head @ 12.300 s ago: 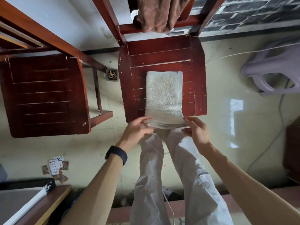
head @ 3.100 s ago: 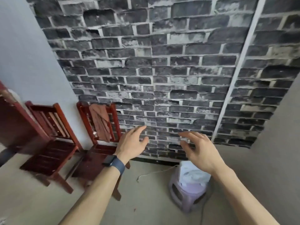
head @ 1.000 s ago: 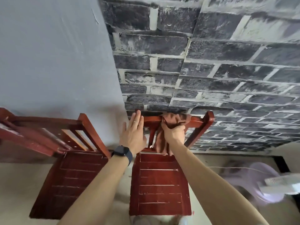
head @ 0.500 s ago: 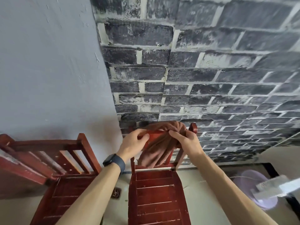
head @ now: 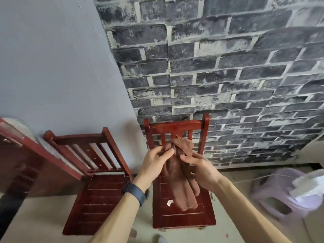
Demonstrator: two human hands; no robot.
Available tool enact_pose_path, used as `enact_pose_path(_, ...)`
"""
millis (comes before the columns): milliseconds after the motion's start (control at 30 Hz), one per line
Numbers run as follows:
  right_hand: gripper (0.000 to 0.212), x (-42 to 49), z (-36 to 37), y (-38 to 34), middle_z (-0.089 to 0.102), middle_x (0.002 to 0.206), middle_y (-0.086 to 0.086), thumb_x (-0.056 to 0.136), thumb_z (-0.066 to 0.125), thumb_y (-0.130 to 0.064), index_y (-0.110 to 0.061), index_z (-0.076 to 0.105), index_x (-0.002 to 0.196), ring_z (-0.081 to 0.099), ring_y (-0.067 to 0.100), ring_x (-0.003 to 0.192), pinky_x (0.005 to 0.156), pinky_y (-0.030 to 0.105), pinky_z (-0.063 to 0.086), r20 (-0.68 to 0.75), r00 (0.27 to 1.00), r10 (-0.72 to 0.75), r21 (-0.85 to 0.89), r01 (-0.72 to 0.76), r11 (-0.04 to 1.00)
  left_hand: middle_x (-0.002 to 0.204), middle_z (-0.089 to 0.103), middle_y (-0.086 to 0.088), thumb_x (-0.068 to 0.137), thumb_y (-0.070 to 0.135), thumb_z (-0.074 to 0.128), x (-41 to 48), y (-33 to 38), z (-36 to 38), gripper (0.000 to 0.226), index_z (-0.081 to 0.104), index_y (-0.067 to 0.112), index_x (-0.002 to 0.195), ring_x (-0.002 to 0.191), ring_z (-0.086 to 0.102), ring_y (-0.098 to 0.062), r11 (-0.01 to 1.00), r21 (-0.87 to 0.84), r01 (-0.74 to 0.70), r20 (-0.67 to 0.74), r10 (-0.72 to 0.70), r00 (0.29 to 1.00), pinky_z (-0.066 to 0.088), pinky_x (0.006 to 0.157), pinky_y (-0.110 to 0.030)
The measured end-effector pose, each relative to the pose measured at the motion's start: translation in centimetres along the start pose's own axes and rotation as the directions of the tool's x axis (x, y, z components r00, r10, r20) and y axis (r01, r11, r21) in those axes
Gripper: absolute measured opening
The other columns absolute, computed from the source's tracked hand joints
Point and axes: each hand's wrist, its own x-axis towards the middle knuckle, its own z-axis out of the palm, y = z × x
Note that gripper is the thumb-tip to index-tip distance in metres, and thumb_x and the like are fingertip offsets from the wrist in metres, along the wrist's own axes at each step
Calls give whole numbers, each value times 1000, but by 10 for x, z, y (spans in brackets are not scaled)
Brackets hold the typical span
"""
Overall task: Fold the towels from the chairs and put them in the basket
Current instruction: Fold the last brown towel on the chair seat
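Note:
A brown towel (head: 178, 176) hangs bunched between both hands, above the seat of the right-hand red wooden chair (head: 182, 218). My left hand (head: 154, 162) pinches its upper left part and my right hand (head: 198, 167) grips its upper right side. The towel's lower end dangles over the seat. The chair's backrest (head: 177, 125) is bare. No basket is in view.
A second red wooden chair (head: 98, 193) stands to the left, its seat bare. A red wooden furniture edge (head: 35, 148) juts in at far left. A lilac plastic stool with a white fan (head: 294, 195) stands at right, against the dark brick wall (head: 228, 67).
The brown towel has come off the chair's backrest and now hangs in both hands in front of it. Both hands dropped lower and closer together.

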Motion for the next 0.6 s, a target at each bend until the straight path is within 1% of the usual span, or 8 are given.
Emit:
enact_pose_path(67,34,-12,7,25,76,110,4,87,75,-35,-14,72,113,71,19,100,79,28,46,-28,998,53,-35,-54,998,94,77,1,79,48,71,-15,-14,1,35,76,20,99,93,72,-19,999,23,35,-23,-35,999,55,91,-50)
enact_pose_path(133,22,-20,15,41,77,104,3,95,67,-27,-10,73,107,73,16,98,73,21,52,-62,998,28,-57,-32,998,91,77,0,82,47,71,-27,-27,1,32,76,19,96,91,72,-20,995,77,66,-39,-63,997,55,89,-48)
enact_pose_path(200,22,-24,19,52,78,102,0,97,65,-28,-12,74,108,72,16,101,71,14,52,-113,992,-51,-143,35,989,91,76,2,86,41,71,-36,-42,-3,23,74,20,95,92,71,-18,989,113,97,-61,-91,994,57,87,-41)
enact_pose_path(300,16,-25,19,62,75,93,-7,96,65,-36,-23,73,99,70,9,90,65,8,47,-259,955,-146,-318,59,946,92,70,14,88,38,72,-50,-58,-11,7,67,34,88,93,66,-10,982,114,149,-73,-141,987,50,84,-26)
enact_pose_path(433,31,-19,17,68,70,84,-5,98,55,-47,-20,70,94,66,12,78,58,14,44,-352,897,-266,-555,28,831,85,66,25,88,34,72,-64,-76,-32,15,61,42,81,88,63,3,985,67,162,-59,-158,986,47,80,-17)
enact_pose_path(500,39,-18,13,64,67,77,-1,102,49,-45,-14,70,92,63,12,69,52,14,44,-411,863,-293,-575,4,818,87,75,14,85,40,74,-68,-86,-49,6,70,37,88,91,70,-7,983,-15,186,-84,-186,979,55,87,-27)
enact_pose_path(533,44,-16,11,62,66,76,1,102,46,-45,-10,69,88,61,13,68,53,18,47,-445,850,-283,-552,-11,834,93,77,7,83,42,75,-69,-91,-61,16,74,31,95,94,72,-15,976,-71,207,-107,-214,971,57,90,-38)
enact_pose_path(600,49,-12,6,59,68,81,6,102,46,-47,-9,67,82,65,19,76,71,35,58,-509,830,-229,-451,-30,892,98,77,-6,86,33,75,-75,-95,-82,20,73,20,101,92,74,-23,949,-189,251,-132,-278,952,58,89,-43)
